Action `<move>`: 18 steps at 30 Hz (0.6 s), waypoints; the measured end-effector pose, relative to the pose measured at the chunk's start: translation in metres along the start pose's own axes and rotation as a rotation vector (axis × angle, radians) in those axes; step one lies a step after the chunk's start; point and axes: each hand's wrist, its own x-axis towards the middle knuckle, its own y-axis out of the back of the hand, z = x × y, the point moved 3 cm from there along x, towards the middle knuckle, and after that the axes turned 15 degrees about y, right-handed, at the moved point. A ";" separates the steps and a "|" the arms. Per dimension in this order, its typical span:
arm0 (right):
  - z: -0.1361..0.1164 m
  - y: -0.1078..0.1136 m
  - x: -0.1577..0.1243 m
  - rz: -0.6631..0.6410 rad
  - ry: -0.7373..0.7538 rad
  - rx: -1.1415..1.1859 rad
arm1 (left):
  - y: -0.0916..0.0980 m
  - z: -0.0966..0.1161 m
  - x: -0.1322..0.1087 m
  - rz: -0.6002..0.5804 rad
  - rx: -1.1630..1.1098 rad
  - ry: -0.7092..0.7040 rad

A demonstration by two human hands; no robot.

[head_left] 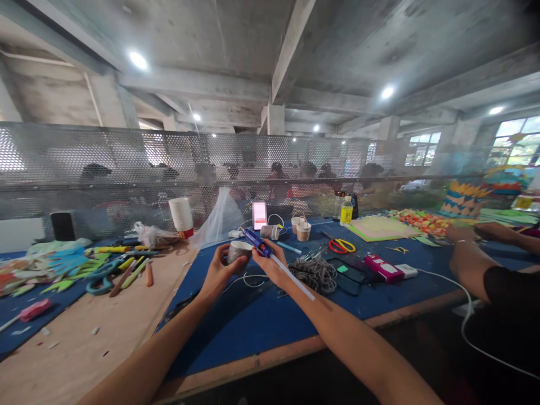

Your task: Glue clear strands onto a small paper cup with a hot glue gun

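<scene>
My left hand (pixel 223 266) is closed around a small paper cup (pixel 238 253) whose side looks wrapped in grey cord. In my right hand (pixel 272 264) is a blue hot glue gun (pixel 254 239), its nozzle up by the cup's rim. A long white glue stick (pixel 295 279) sticks out of the gun's rear, over my right wrist. Just right of that hand a heap of grey yarn (pixel 314 274) lies on the blue mat (pixel 253 332). Behind my hands another wrapped cup (pixel 270 231) lies on its side, near a lit phone (pixel 259 216).
Small cups with handles (pixel 302 229), red-and-yellow scissors (pixel 341 246), a yellow-labelled bottle (pixel 346 211) and a magenta box (pixel 383 268) stand or lie rightward. Left are stacked paper cups (pixel 180 216) and blue-handled scissors (pixel 101 278). A co-worker's arm (pixel 468 259) reaches in. Perforated metal screen (pixel 211 152) behind.
</scene>
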 end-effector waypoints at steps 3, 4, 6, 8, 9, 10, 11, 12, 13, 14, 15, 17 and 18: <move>-0.002 0.001 0.001 -0.004 0.007 -0.006 | -0.001 0.001 -0.001 -0.003 0.002 0.012; -0.003 0.001 0.001 -0.008 0.007 -0.003 | -0.001 0.001 0.000 -0.006 0.006 0.011; -0.003 0.001 0.001 -0.013 0.008 -0.002 | -0.001 -0.001 0.001 -0.014 0.011 0.004; -0.002 0.000 0.001 -0.017 0.012 -0.001 | 0.000 -0.002 0.002 -0.013 0.019 -0.001; -0.002 0.000 0.001 -0.019 0.014 -0.006 | 0.000 -0.003 0.003 -0.014 0.022 -0.003; -0.002 0.000 0.001 -0.021 0.016 -0.012 | 0.000 -0.003 0.003 -0.016 0.025 -0.004; -0.002 0.000 0.001 -0.025 0.018 -0.021 | 0.001 -0.004 0.003 -0.017 0.029 -0.004; -0.002 0.000 0.001 -0.030 0.022 -0.032 | 0.001 -0.004 0.003 -0.017 0.034 -0.006; -0.002 0.000 0.001 -0.033 0.027 -0.046 | 0.001 -0.003 0.003 -0.015 0.040 -0.008; -0.002 0.001 0.001 -0.036 0.031 -0.055 | 0.001 -0.003 0.003 -0.012 0.046 -0.010; -0.001 0.001 0.001 -0.038 0.032 -0.061 | 0.001 -0.003 0.002 -0.010 0.053 -0.010; 0.000 0.002 0.001 -0.036 0.032 -0.063 | 0.001 -0.002 0.002 -0.008 0.062 -0.007; 0.001 0.002 0.000 -0.033 0.031 -0.061 | 0.001 -0.002 0.002 -0.008 0.061 -0.003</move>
